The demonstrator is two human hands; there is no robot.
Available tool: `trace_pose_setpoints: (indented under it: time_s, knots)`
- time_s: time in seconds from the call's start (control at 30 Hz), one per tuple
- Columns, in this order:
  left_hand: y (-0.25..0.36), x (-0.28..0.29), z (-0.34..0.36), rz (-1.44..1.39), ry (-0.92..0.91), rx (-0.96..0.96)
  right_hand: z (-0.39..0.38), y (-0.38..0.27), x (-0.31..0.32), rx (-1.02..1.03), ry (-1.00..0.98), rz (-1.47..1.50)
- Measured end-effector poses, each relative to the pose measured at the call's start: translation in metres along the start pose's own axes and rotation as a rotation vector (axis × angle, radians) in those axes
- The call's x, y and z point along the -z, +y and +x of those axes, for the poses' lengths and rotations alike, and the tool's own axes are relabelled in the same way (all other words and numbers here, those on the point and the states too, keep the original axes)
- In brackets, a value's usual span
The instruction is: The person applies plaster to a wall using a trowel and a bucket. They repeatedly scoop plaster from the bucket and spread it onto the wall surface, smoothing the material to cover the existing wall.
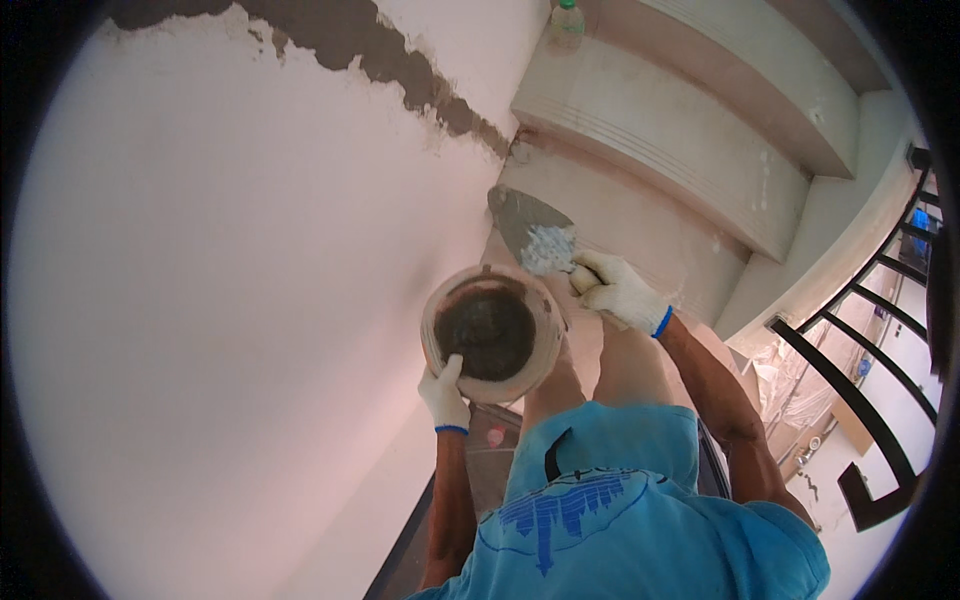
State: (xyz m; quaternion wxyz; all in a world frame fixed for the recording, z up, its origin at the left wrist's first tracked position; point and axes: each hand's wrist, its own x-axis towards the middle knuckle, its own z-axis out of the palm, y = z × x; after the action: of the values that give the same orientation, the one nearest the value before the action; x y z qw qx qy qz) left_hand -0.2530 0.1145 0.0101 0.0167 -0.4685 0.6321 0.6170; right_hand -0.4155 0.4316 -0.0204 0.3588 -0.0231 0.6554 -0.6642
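Observation:
My left hand (pixel 446 398), in a white knit glove with a blue cuff, grips the near left rim of a round bucket (pixel 545 345). Its thumb hooks over the edge. Dark grey wet mortar (pixel 487 333) lies inside the bucket. A pointed trowel (pixel 533 222) is in my gloved right hand (pixel 622 290), whose fingers wrap round the handle. The trowel's blade points up and left, just beyond the bucket's far rim. Grey covers most of the blade, with a whitish crust near the handle.
On my left rises a white wall (pixel 230 300) with a rough grey unpainted band (pixel 370 50) along its upper part. Stair steps (pixel 640 150) climb ahead; a clear bottle with a green cap (pixel 567 25) stands on one. To the right runs a black metal railing (pixel 860 390), with a lower level beyond.

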Motion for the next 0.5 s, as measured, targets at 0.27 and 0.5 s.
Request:
trace_pose_setpoints:
  time_s: [0.27,0.5]
  knots:
    - [-0.017,0.019,-0.003,0.0,0.015,-0.006,0.061,-0.013,-0.045,0.169,0.261,0.287]
    - [-0.024,0.035,0.003,0.039,0.001,-0.004,0.1,-0.043,-0.078,0.121,0.407,0.271]
